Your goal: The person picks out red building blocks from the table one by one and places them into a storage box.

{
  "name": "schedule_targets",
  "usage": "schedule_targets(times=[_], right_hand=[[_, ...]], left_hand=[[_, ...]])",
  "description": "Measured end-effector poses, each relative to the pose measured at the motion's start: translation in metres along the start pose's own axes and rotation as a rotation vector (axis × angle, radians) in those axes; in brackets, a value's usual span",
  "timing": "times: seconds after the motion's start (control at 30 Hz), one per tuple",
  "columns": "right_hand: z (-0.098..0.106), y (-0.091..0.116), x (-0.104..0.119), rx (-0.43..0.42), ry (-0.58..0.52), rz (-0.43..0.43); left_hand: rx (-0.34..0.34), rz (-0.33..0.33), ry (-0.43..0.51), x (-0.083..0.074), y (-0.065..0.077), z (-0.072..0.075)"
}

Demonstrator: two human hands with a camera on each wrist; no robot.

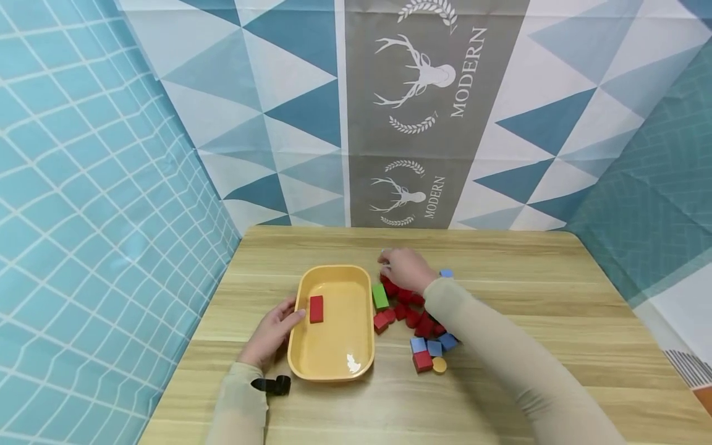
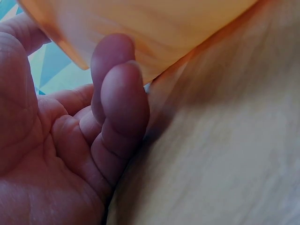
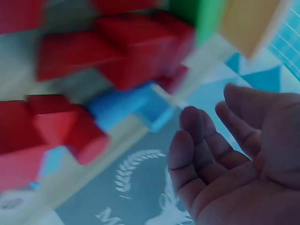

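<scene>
A yellow plastic tray stands on the table, with one red block lying inside. My left hand grips its left wall, thumb over the rim and fingers along the outside; the left wrist view shows fingertips against the outer wall. My right hand is above the far side of a pile of red blocks. In the right wrist view its fingers are loosely bent, with nothing between them and the thumb. A green block lies between tray and pile.
Blue blocks, another red block and a round yellow piece lie at the pile's near side. The right forearm hides part of the table. A patterned cloth hangs behind the wooden table.
</scene>
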State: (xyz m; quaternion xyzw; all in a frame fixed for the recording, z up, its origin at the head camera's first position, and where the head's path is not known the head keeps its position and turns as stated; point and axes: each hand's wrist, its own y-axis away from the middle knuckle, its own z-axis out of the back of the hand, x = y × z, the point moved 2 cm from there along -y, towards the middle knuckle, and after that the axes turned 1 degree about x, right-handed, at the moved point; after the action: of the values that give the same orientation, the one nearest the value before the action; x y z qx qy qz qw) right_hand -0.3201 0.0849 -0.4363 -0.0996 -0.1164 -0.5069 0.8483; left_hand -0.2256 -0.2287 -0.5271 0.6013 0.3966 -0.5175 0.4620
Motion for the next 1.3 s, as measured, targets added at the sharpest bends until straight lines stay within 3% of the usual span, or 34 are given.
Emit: schedule_targets(times=[0.1,0.23,0.4,0.8,0.97,1.1,1.2,1.3], right_hand=[[-0.014,0.000,-0.007,0.052,0.068,0.001],[-0.026,-0.002,-0.008,0.048,0.075,-0.022],[-0.030,-0.004,-0.007,0.016,0.087,-0.011],[-0.032,-0.008,-0.003,0.022,0.072,-0.084],[-0.023,-0.009,-0.002,-0.018,0.055,-0.060],[0.001,-0.010,0.011,-0.153,-0.030,-0.036],[0.014,-0.010,0.033,-0.235,-0.105,0.031],[0.008,-0.006,0.058,-0.233,-0.120,0.167]], left_hand=[[-0.006,0.002,-0.024,0.000,0.000,0.000],[-0.011,0.001,-0.033,0.001,0.000,0.000],[-0.024,0.000,-0.038,0.000,0.001,0.000],[-0.008,0.009,-0.035,0.001,0.000,0.002],[-0.013,0.010,-0.048,0.000,0.000,0.002],[-0.021,0.009,-0.057,0.001,-0.001,0.002],[-0.025,0.004,-0.051,0.001,-0.001,0.002],[-0.020,-0.004,-0.051,0.002,-0.002,0.001]])
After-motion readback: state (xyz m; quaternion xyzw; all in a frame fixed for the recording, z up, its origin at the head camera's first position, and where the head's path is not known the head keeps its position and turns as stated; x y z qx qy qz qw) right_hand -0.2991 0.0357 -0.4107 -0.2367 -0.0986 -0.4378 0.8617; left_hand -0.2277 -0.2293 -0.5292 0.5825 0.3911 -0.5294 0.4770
